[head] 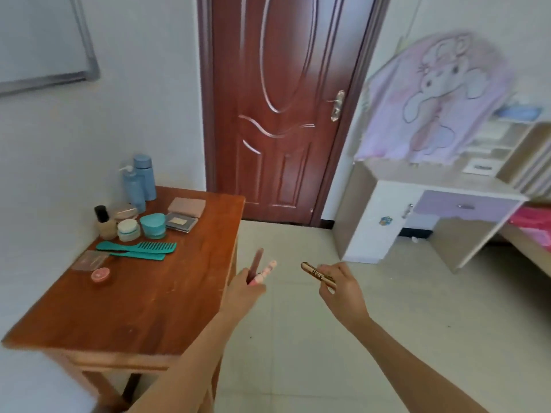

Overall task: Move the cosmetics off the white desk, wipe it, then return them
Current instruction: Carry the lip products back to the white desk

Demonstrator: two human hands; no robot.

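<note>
With fingers of the left hand (pixel 243 290) curled round a dark tube (pixel 257 260) and a pink tube (pixel 267 270), and the right hand (pixel 343 290) pinching a gold tube (pixel 313 271), hovers beside the wooden table (pixel 179 278), well apart from the white desk (pixel 417 177). Other cosmetics (pixel 152 225) clustered at that table's far corner. Risks dropping one paired tube from a crowded grip, or letting round tubes roll off the edge.
</note>
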